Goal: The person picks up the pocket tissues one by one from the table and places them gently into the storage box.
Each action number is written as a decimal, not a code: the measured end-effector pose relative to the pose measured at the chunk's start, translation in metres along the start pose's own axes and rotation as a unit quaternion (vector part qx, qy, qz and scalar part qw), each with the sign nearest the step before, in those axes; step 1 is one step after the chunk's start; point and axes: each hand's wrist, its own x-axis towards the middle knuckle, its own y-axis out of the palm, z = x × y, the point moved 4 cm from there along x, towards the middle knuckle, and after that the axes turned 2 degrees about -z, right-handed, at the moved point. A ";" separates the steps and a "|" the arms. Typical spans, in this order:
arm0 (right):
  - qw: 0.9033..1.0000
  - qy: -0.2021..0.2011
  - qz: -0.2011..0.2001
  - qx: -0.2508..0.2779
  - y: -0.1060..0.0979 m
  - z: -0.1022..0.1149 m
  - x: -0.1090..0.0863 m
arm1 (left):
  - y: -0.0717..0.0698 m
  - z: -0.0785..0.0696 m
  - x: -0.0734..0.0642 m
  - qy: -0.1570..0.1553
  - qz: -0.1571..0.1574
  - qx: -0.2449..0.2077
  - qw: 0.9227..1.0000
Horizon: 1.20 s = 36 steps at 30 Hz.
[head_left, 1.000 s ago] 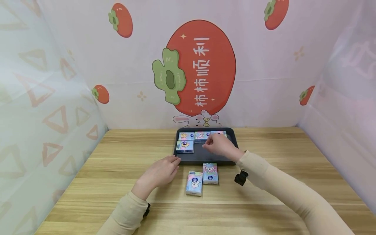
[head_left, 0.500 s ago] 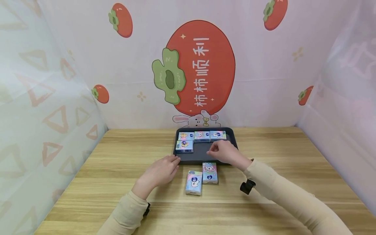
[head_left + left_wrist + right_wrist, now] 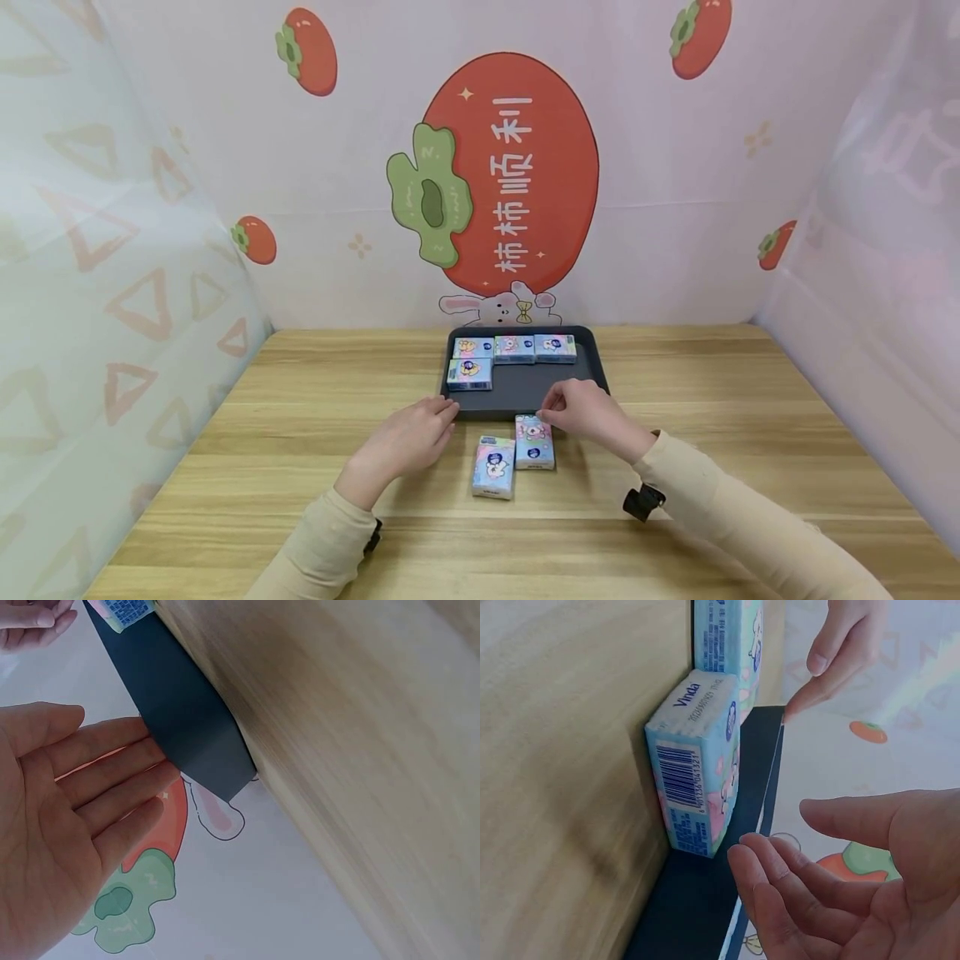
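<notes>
Packet with "Vinda" lettering

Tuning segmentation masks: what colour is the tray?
Plain dark grey, close to black. The tray shows best in the head view.

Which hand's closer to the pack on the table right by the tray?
Right. The right hand is by the far end of the pack; the left hand is farther off, at the tray.
</notes>
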 end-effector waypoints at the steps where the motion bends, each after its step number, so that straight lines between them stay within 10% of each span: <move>1: 1.000 0.000 0.000 0.000 0.001 -0.001 -0.001 | 0.000 0.000 0.000 0.000 0.000 0.000 1.000; 36: 0.996 0.031 0.060 -0.061 0.031 -0.011 -0.013 | 0.000 0.000 -0.001 0.001 -0.001 0.002 1.000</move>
